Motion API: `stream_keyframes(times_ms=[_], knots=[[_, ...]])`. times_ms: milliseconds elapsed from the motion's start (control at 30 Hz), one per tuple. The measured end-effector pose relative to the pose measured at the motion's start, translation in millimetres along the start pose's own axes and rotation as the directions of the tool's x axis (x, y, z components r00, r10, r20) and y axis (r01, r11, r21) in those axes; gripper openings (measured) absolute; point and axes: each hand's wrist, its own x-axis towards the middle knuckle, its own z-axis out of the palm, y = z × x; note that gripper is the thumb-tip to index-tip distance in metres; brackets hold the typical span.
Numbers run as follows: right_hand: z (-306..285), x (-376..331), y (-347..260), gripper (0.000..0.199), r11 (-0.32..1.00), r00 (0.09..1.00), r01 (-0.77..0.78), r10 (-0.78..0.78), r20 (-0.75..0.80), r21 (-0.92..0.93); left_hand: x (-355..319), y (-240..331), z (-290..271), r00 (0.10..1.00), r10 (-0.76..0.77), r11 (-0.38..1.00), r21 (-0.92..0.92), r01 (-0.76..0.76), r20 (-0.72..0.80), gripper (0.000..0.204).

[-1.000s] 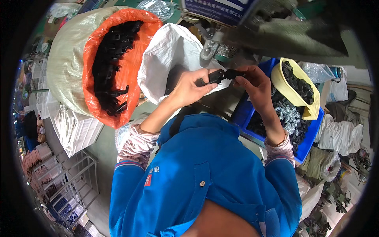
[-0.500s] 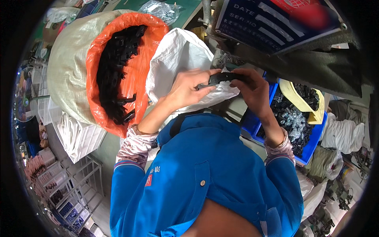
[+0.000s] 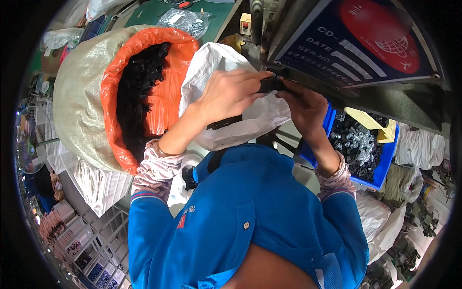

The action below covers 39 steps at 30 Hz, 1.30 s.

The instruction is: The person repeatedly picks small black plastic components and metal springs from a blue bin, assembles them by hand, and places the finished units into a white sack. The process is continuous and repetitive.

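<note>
Black plastic part [image 3: 270, 85] is gripped by closed fingers of left hand [image 3: 225, 95] and right hand [image 3: 304, 107]; orange-lined sack [image 3: 144, 91] lies at nine o'clock.

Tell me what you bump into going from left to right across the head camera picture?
Woven sack with orange liner full of black parts → white bag → left hand → small black part → right hand → blue bin of parts.

Green workbench [image 3: 159, 12] at top, bearing a clear plastic bag [image 3: 185, 20] of small parts, a red-handled tool [image 3: 182, 4] and a small box [image 3: 245, 23].
</note>
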Motion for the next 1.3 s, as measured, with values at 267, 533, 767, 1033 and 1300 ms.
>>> stream_keyframes(times_ms=[267, 533, 767, 1033, 1300], knots=[[3, 4, 33, 0.024, 0.958, 0.982, -0.173, 0.186, -0.035, 0.227, 17, -6, -4, 0.962, -0.163, 0.985, -0.016, 0.171, 0.217, 0.023], [-4, 0, 39, 0.027, 0.964, 0.969, -0.247, 0.244, 0.036, 0.104, 7, -15, -10, 0.936, -0.235, 0.967, -0.038, 0.253, 0.261, 0.021], [-41, 24, 158, 0.039, 0.601, 0.960, 0.281, -0.190, 0.207, -0.749, 5, -8, -14, 0.933, -0.256, 0.957, -0.069, 0.282, 0.253, 0.020], [-24, 12, 232, 0.039, 0.693, 0.987, 0.162, -0.125, 0.103, -0.703, 3, -6, -19, 0.919, -0.285, 0.949, -0.051, 0.310, 0.272, 0.022], [-58, 32, 286, 0.042, 0.354, 0.914, 0.373, 0.018, 0.405, -0.858, -27, 11, -7, 0.968, -0.242, 0.954, 0.196, 0.226, 0.062, 0.042]])
